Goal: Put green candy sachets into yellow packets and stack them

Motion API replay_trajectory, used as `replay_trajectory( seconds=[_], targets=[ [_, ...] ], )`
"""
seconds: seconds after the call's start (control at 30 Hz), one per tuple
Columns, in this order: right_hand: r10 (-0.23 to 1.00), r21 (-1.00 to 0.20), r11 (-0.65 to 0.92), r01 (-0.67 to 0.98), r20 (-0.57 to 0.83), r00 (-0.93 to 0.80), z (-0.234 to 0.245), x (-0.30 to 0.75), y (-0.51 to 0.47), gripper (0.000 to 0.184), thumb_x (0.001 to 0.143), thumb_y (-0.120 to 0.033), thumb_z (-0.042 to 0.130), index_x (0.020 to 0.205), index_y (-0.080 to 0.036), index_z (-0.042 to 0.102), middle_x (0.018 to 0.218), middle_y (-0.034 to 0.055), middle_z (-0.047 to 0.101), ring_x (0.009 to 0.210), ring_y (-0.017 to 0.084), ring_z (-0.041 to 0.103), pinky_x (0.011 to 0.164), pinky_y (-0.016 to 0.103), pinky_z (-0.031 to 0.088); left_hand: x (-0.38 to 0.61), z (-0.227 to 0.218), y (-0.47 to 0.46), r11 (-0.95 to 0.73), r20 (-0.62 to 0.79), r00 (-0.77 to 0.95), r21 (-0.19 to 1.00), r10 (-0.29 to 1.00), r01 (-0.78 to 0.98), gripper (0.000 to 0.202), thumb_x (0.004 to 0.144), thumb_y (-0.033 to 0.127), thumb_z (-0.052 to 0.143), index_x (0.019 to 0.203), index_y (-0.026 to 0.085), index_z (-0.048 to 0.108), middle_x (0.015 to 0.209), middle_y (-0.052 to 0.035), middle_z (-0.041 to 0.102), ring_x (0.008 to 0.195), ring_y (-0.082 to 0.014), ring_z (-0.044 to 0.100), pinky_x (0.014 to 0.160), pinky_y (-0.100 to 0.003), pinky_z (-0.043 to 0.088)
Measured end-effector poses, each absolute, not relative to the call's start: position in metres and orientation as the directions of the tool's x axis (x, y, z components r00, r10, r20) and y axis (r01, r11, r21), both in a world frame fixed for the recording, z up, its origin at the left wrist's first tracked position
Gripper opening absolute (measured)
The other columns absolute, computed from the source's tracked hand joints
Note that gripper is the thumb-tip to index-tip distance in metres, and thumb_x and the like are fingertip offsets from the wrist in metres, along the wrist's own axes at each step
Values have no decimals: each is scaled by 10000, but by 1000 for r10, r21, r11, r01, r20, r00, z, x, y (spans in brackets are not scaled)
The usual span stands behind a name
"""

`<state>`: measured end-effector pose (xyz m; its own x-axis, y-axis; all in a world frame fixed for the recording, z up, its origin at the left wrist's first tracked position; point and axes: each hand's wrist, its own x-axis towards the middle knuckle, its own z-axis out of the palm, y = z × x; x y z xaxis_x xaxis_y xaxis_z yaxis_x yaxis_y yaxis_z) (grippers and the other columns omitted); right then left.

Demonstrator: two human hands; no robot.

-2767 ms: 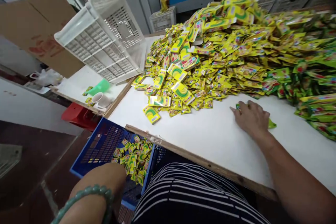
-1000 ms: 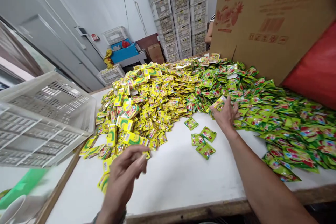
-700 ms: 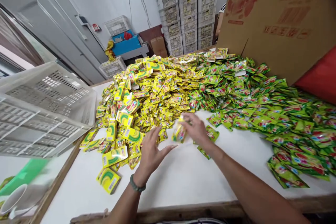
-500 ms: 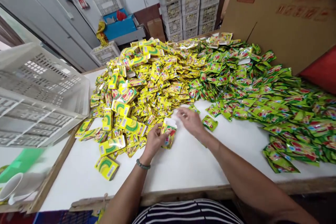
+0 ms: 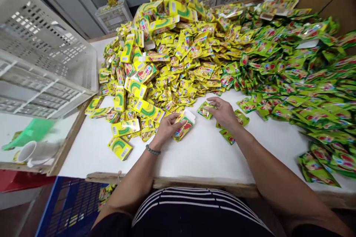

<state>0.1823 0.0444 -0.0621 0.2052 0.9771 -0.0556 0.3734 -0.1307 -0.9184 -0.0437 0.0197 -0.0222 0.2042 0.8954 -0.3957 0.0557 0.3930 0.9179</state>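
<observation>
My left hand (image 5: 167, 127) grips a small open yellow box (image 5: 184, 124) at the near edge of the yellow heap (image 5: 167, 55). My right hand (image 5: 224, 111) rests on the white table (image 5: 194, 155) with its fingers pinching a green sachet (image 5: 204, 110). Other loose green sachets (image 5: 228, 136) lie beside and under that wrist. A big heap of green sachets (image 5: 294, 63) spreads to the right. Flat yellow boxes (image 5: 120, 148) lie scattered at the heap's left front.
A white plastic crate (image 5: 41, 59) stands tilted at the left. Below it sit a green scoop (image 5: 30, 135) and a white cup (image 5: 27, 152). A blue crate (image 5: 66, 207) with a few packets is on the floor. Stacked crates and cardboard stand at the back.
My view has tipped down toward the table. My left hand has taken the small yellow box from my right. My right hand has moved onto a loose green sachet.
</observation>
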Motion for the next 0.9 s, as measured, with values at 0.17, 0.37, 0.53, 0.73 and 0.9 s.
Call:
replay_trajectory(
  seconds=[0.17,0.37,0.53,0.73,0.9],
  targets=[
    [992,-997,-7,72,2,129,-57,162,36,485,663,-466,748,1053,-197,640,832,4,599,735,151,578,717,316,502,-40,-17,21,458,-436,280,889,855,-16,566,559,436,889,997,135,697,797,-27,749,627,-130,652,605,-229,505],
    [998,-995,-44,91,-48,-40,-48,146,22,415,670,-479,730,977,-211,650,800,4,625,744,161,586,732,325,498,-40,-13,22,465,-436,259,883,862,-60,525,509,424,910,898,137,705,727,-3,728,586,-97,623,569,-196,477],
    [1000,-968,-15,250,-19,-14,-37,150,27,370,747,-501,649,972,-208,674,784,23,665,690,173,587,685,323,480,-40,-11,20,505,-476,232,859,848,-84,520,510,431,908,871,132,683,713,-3,724,563,-100,626,555,-205,486],
    [942,-763,-11,646,209,264,-26,143,93,377,757,-557,642,836,-188,636,862,100,666,881,263,597,830,398,464,-42,-12,21,486,-460,185,863,869,-140,561,508,407,911,920,137,641,656,6,712,541,-111,627,532,-206,466],
    [976,-833,20,553,135,168,-37,152,102,347,790,-553,588,805,-207,573,701,23,573,692,201,551,683,350,461,-45,-16,22,460,-440,156,879,884,-128,581,525,415,897,965,138,637,593,31,670,495,-105,589,500,-205,417]
  ],
)
